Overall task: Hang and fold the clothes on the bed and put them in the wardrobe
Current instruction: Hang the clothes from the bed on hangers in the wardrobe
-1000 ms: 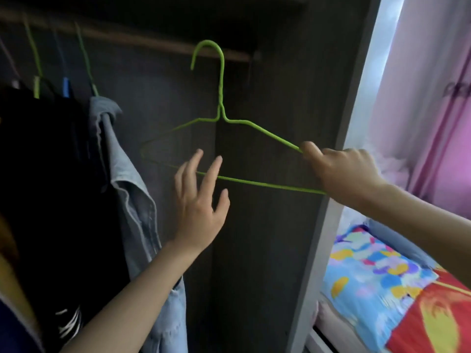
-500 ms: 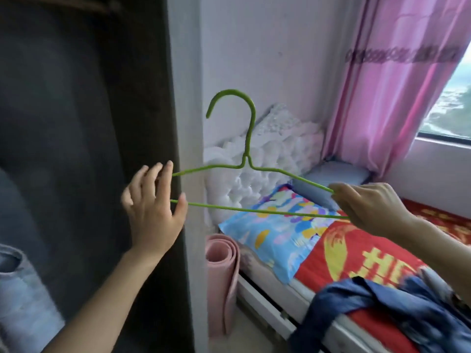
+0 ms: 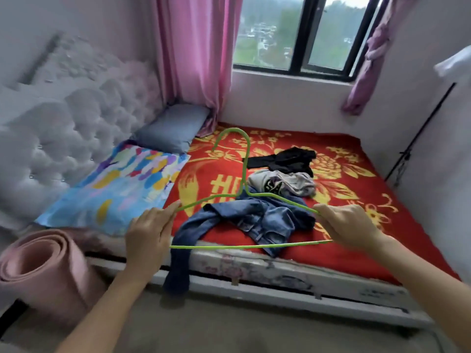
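Observation:
I hold a green wire hanger (image 3: 245,174) in front of me above the bed's near edge. My left hand (image 3: 149,231) holds its left corner and my right hand (image 3: 346,226) grips its right corner. Under the hanger a crumpled blue denim garment (image 3: 254,220) lies on the red blanket (image 3: 356,179), one part hanging over the bed's side. Behind it lie a grey printed garment (image 3: 285,183) and a black garment (image 3: 285,160). The wardrobe is out of view.
A colourful pillow (image 3: 122,184) and a grey pillow (image 3: 170,128) lie at the tufted headboard (image 3: 66,133) on the left. A rolled pink mat (image 3: 43,266) stands on the floor at lower left. Pink curtain (image 3: 196,52) and window (image 3: 300,34) are behind the bed.
I have turned from the wardrobe to the bed, carrying the hanger. My left hand, open beside the hanger before, now holds its left corner.

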`<state>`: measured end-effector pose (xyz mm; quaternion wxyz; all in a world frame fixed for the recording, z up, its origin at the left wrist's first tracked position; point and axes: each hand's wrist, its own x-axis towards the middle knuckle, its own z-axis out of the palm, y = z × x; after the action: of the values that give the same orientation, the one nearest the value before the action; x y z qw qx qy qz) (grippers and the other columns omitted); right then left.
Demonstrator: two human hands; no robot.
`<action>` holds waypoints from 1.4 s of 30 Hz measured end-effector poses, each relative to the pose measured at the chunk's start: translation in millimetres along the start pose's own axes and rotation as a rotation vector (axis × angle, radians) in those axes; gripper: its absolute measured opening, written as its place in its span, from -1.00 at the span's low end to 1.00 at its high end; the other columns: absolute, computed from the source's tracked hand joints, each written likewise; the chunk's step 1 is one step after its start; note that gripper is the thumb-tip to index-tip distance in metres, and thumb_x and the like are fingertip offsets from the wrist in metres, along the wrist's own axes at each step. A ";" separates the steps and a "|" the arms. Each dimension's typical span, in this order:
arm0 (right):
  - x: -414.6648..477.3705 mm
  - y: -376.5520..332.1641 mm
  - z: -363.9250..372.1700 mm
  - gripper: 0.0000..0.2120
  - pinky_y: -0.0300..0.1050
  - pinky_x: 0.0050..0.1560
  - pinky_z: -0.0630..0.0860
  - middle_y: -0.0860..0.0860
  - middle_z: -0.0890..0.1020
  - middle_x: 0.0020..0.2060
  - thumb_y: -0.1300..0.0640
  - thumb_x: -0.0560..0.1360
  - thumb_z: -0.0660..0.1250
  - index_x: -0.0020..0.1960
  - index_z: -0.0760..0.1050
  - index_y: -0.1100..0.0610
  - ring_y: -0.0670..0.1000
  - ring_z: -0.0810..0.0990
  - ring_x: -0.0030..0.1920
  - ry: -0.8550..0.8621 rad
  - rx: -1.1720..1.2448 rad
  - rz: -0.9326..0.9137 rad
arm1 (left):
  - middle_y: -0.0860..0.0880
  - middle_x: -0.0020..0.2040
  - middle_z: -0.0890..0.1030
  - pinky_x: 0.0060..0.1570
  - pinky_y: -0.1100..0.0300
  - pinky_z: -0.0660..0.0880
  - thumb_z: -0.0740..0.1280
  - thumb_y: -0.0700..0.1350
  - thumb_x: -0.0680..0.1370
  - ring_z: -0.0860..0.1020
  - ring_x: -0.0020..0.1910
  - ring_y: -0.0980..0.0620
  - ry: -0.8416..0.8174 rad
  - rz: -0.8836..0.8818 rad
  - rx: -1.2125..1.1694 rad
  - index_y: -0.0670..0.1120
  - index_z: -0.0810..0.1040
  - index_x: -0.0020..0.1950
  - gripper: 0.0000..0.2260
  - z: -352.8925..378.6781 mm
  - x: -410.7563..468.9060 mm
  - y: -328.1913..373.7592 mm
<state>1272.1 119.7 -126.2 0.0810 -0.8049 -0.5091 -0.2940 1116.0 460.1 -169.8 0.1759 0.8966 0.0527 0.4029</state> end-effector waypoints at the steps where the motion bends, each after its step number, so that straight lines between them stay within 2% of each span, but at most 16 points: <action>1: -22.5 6.1 -0.8 -0.53 -0.28 -0.70 0.26 -0.01 0.49 -0.57 0.03 0.65 -0.11 -0.15 0.47 0.22 0.02 0.42 -0.67 -0.023 0.002 0.054 | -0.15 -0.35 0.55 -0.41 -0.04 0.47 0.15 -0.12 0.51 0.54 -0.41 -0.16 -0.029 0.018 -0.021 -0.22 0.63 0.10 -0.66 17.7 -0.2 10.5; 7: -101.0 26.3 4.0 -0.63 -0.29 -0.70 0.31 -0.07 0.48 -0.56 0.02 0.66 -0.08 -0.12 0.41 0.16 -0.09 0.40 -0.66 -0.100 -0.011 0.260 | -0.08 -0.38 0.56 -0.41 0.14 0.30 0.14 -0.13 0.52 0.53 -0.45 -0.09 -0.126 0.128 -0.101 -0.22 0.65 0.07 -0.67 94.6 -0.4 41.3; 10: -107.1 41.6 19.1 -0.59 -0.30 -0.71 0.31 -0.08 0.48 -0.57 0.01 0.66 -0.08 -0.13 0.44 0.15 -0.10 0.40 -0.66 -0.107 -0.034 0.320 | -0.03 -0.41 0.54 -0.42 0.17 0.27 0.10 -0.03 0.59 0.49 -0.45 -0.01 -0.134 0.145 -0.125 -0.20 0.66 0.04 -0.62 130.0 11.1 37.8; 14: -97.2 67.3 44.8 -0.43 -0.28 -0.71 0.31 -0.09 0.48 -0.57 0.00 0.66 -0.09 -0.26 0.56 0.22 -0.11 0.40 -0.66 -0.128 -0.066 0.349 | -0.01 -0.41 0.54 -0.45 0.14 0.31 0.05 0.03 0.63 0.46 -0.42 0.06 -0.147 0.114 -0.197 -0.19 0.66 0.04 -0.55 177.4 28.0 22.1; 16: -86.1 82.6 60.3 -0.42 -0.27 -0.70 0.31 -0.09 0.47 -0.57 -0.01 0.65 -0.09 -0.28 0.56 0.21 -0.12 0.40 -0.66 -0.135 -0.070 0.368 | 0.00 -0.40 0.53 -0.45 0.13 0.32 -0.04 0.08 0.65 0.41 -0.36 0.10 -0.163 0.091 -0.229 -0.19 0.66 0.05 -0.46 202.2 38.9 11.4; 18: -75.2 95.7 74.5 -0.41 -0.25 -0.69 0.31 -0.10 0.47 -0.58 -0.02 0.65 -0.09 -0.28 0.57 0.20 -0.12 0.40 -0.66 -0.135 -0.058 0.394 | 0.01 -0.40 0.53 -0.45 0.13 0.31 -0.04 0.09 0.65 0.41 -0.38 0.12 -0.167 0.088 -0.255 -0.19 0.66 0.05 -0.46 222.8 50.6 2.8; 23: -43.5 129.4 113.6 -0.41 -0.27 -0.68 0.25 -0.09 0.45 -0.60 -0.06 0.65 -0.09 -0.29 0.55 0.18 -0.10 0.40 -0.66 -0.153 -0.043 0.455 | -0.01 -0.41 0.54 -0.48 0.12 0.37 -0.06 0.08 0.65 0.49 -0.46 0.01 -0.226 0.143 -0.330 -0.22 0.67 0.00 -0.43 278.3 84.7 -3.6; 28: -29.3 137.1 142.0 -0.41 -0.27 -0.65 0.32 -0.05 0.50 -0.58 -0.13 0.62 -0.06 -0.22 0.58 0.19 -0.05 0.47 -0.62 -0.192 0.049 0.531 | 0.02 -0.42 0.52 -0.44 0.21 0.30 -0.02 0.04 0.65 0.42 -0.45 0.07 -0.340 0.220 -0.367 -0.17 0.69 -0.03 -0.49 319.2 91.9 8.5; 30: -29.6 132.8 149.0 -0.46 -0.20 -0.51 0.39 -0.07 0.51 -0.53 -0.20 0.57 0.02 -0.13 0.57 0.19 0.00 0.55 -0.50 -0.223 0.142 0.657 | 0.03 -0.40 0.53 -0.44 0.22 0.31 0.13 -0.07 0.57 0.44 -0.45 0.07 -0.405 0.292 -0.392 -0.11 0.67 -0.01 -0.68 333.5 88.8 22.5; 31: -31.6 132.6 148.7 -0.51 -0.15 -0.39 0.40 -0.10 0.49 -0.51 -0.20 0.56 0.06 -0.07 0.57 0.17 0.02 0.58 -0.41 -0.280 0.205 0.780 | 0.04 -0.39 0.53 -0.43 0.22 0.30 0.15 -0.13 0.51 0.44 -0.43 0.08 -0.437 0.313 -0.414 -0.04 0.64 0.02 -0.73 341.5 88.3 33.0; 33: -41.9 135.8 145.5 -0.65 -0.15 -0.27 0.34 -0.15 0.44 -0.47 -0.13 0.56 0.16 -0.02 0.56 0.11 0.02 0.57 -0.31 -0.377 0.282 1.007 | 0.06 -0.38 0.53 -0.38 0.24 0.27 0.15 -0.17 0.47 0.39 -0.38 0.14 -0.502 0.319 -0.467 0.05 0.50 0.07 -0.74 354.3 89.2 51.1; 35: -58.8 139.4 130.6 -0.75 -0.12 -0.26 0.32 -0.11 0.45 -0.45 -0.08 0.56 0.21 -0.14 0.55 0.04 -0.04 0.48 -0.37 -0.383 0.395 1.188 | 0.06 -0.38 0.53 -0.35 0.25 0.24 0.14 -0.15 0.49 0.36 -0.35 0.16 -0.565 0.346 -0.541 0.07 0.45 0.09 -0.76 367.2 90.5 71.0; 37: -79.7 137.0 109.1 -0.73 -0.11 -0.27 0.30 -0.12 0.43 -0.47 -0.05 0.56 0.24 -0.28 0.48 0.00 -0.14 0.38 -0.43 -0.339 0.511 1.336 | 0.06 -0.38 0.52 -0.34 0.25 0.25 0.09 -0.06 0.59 0.35 -0.33 0.16 -0.627 0.422 -0.632 0.08 0.45 0.09 -0.82 381.1 91.1 94.4; 40: -116.3 120.7 72.1 -0.71 -0.19 -0.28 0.28 -0.15 0.44 -0.54 -0.02 0.57 0.24 -0.32 0.49 -0.05 -0.22 0.40 -0.44 -0.266 0.493 1.557 | 0.05 -0.38 0.53 -0.33 0.24 0.23 -0.06 0.09 0.65 0.35 -0.32 0.13 -0.732 0.562 -0.765 0.07 0.50 0.07 -0.66 402.4 87.1 146.4; 42: -140.3 102.8 48.8 -0.69 -0.25 -0.33 0.25 -0.14 0.42 -0.57 0.02 0.57 0.26 -0.34 0.51 0.01 -0.22 0.38 -0.48 -0.158 0.496 1.707 | 0.04 -0.37 0.54 -0.30 0.24 0.24 0.06 0.05 0.61 0.34 -0.30 0.12 -0.767 0.668 -0.809 -0.01 0.63 0.01 -0.64 412.4 80.0 184.2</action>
<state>1336.9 -15.8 -226.5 0.4089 -0.8869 0.2109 0.0414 1466.6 194.7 -300.5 0.3713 0.8079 -0.4515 0.0750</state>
